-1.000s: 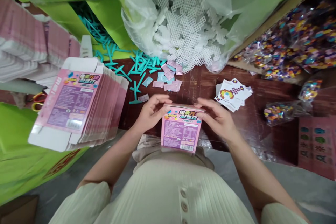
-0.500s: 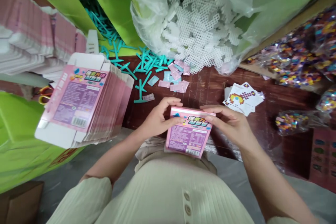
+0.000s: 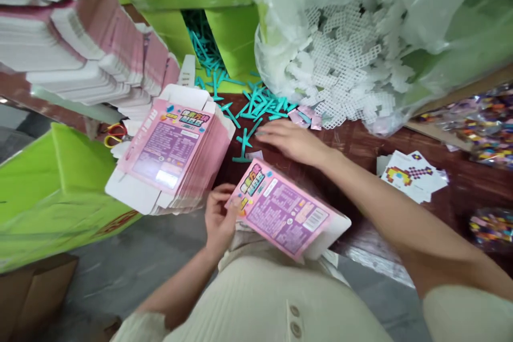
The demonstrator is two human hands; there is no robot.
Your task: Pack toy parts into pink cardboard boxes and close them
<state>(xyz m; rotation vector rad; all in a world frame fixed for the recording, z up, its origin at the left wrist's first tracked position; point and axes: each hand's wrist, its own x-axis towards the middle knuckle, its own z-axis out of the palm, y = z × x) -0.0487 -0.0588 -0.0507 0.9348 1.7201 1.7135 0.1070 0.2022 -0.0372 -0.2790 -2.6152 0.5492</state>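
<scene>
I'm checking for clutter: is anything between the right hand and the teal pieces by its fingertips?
Nothing visible stands between the right hand and the teal pieces. The pink box in the left hand lies lower in view, off that path. What lies under the right hand is hidden.

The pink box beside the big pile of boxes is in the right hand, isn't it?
Not quite. The pink box beside the big pile of boxes is in the left hand. The head view shows the right hand by the blue-green sticks.
</scene>
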